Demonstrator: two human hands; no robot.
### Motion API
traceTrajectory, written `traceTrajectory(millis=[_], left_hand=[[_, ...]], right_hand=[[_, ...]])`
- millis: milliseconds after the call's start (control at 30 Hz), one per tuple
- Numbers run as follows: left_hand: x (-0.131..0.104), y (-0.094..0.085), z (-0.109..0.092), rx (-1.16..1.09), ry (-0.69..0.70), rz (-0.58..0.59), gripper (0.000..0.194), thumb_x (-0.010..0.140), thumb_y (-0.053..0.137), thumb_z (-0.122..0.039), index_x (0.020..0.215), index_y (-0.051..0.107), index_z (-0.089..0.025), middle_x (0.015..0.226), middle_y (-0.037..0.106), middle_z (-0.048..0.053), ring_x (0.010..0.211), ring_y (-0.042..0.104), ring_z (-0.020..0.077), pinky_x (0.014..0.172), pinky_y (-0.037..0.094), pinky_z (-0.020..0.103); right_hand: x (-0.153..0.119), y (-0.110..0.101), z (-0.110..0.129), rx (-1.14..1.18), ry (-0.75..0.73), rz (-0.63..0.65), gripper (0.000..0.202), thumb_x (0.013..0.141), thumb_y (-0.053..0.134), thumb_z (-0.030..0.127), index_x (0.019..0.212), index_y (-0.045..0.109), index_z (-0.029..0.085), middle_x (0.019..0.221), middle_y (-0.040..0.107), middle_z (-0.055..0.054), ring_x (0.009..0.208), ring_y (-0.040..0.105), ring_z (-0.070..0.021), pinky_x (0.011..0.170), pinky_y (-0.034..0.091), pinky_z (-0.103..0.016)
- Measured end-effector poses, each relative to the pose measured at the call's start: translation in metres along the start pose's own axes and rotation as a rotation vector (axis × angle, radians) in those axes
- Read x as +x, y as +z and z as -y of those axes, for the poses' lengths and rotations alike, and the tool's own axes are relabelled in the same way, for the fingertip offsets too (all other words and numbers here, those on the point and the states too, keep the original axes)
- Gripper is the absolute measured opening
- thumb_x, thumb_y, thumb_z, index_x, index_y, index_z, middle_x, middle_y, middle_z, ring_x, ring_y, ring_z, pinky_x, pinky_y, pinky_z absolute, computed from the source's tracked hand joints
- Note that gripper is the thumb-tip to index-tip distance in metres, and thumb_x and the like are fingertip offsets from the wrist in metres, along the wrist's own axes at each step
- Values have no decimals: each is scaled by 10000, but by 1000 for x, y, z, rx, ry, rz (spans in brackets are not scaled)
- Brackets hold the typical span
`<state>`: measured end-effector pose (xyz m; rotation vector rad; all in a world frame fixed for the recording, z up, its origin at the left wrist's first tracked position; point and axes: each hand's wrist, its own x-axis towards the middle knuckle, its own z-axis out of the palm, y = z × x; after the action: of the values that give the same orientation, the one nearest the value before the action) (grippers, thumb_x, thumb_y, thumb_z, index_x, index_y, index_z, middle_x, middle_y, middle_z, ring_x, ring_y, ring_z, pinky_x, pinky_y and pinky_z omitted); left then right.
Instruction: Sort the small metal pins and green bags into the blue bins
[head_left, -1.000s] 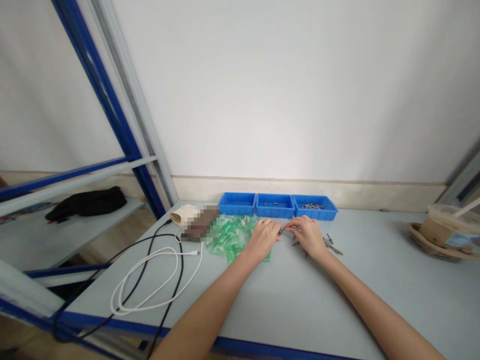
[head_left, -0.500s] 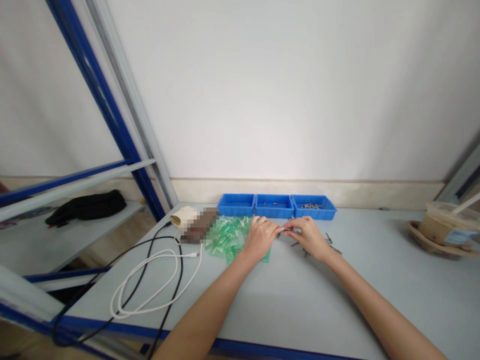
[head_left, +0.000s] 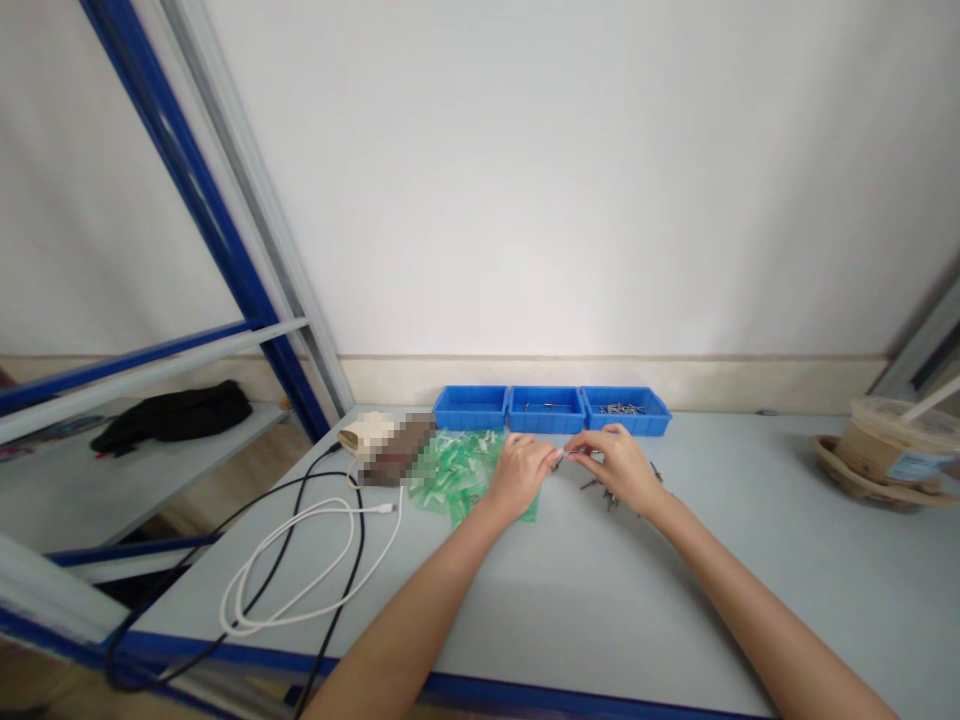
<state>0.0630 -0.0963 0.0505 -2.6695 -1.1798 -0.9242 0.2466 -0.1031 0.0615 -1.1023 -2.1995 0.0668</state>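
Observation:
My left hand (head_left: 519,474) is closed in a pinch over the right edge of a pile of green-and-clear plastic packets (head_left: 457,470). A small dark metal piece with a whitish tip (head_left: 558,458) shows at its fingertips, too small to name. Close by on the right, my right hand (head_left: 619,468) pinches a thin screw-like metal piece, mostly hidden by the fingers. The fingertips of both hands nearly meet. Under and around my right hand lie several loose dark screw-like pieces (head_left: 609,497) on the grey table (head_left: 570,600).
Three blue bins stand along the wall: the left bin (head_left: 471,408), the middle bin (head_left: 546,411) with a few thin pieces, and the right bin (head_left: 626,411) with many. White cable (head_left: 240,600) and black cable (head_left: 363,540) loop at left. A cup (head_left: 892,445) sits far right.
Both hands stay almost in place, with fingertips still close together. The right fingers have shifted slightly, and the whitish tip between the hands shows a little more clearly.

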Motion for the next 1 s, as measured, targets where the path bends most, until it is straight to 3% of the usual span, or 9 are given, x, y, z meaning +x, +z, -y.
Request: traceTrajectory(millis=[167, 400, 533, 633, 833, 1000], left_hand=[[0, 2, -2, -105, 0, 12, 217, 919, 383, -272, 882, 577, -182, 648, 602, -22, 719, 542, 141, 771, 343, 284], [0, 2, 3, -81, 29, 45, 237, 903, 421, -242, 775, 615, -202, 640, 620, -27, 695, 536, 137, 751, 339, 286], [0, 4, 2, -25, 30, 4, 223, 909, 407, -293, 922, 605, -193, 747, 643, 4, 734, 545, 145, 767, 345, 294], [-1, 4, 2, 18, 64, -15, 265, 914, 389, -322, 872, 617, -194, 736, 638, 10, 735, 541, 146, 773, 338, 300], [-1, 2, 4, 52, 76, 5, 351, 933, 331, -303, 763, 609, -173, 663, 605, 12, 686, 533, 143, 744, 346, 293], [-1, 6, 4, 32, 80, 9, 302, 927, 338, -347, 895, 587, -179, 774, 630, 14, 742, 553, 144, 775, 355, 292]], right_hand=[[0, -2, 2, -31, 18, 3, 239, 891, 431, 328, 833, 637, 224, 779, 692, -5, 628, 569, -136, 767, 321, -309], [2, -7, 5, 62, 8, 72, 252, 892, 412, 354, 890, 625, 218, 835, 687, -21, 704, 595, -144, 795, 350, -305], [3, -8, 5, 57, 56, 65, 292, 892, 405, 361, 804, 636, 206, 675, 667, -14, 622, 574, -143, 724, 381, -278], [3, -9, 5, 103, 84, 108, 341, 899, 383, 355, 735, 635, 195, 589, 636, -7, 556, 560, -135, 651, 391, -249], [4, -10, 1, 157, 34, 131, 247, 852, 476, 369, 847, 665, 210, 810, 693, -21, 715, 610, -153, 707, 405, -247], [2, -9, -4, 92, 32, 121, 229, 842, 496, 362, 831, 673, 217, 823, 698, -32, 728, 616, -170, 770, 390, -290]])
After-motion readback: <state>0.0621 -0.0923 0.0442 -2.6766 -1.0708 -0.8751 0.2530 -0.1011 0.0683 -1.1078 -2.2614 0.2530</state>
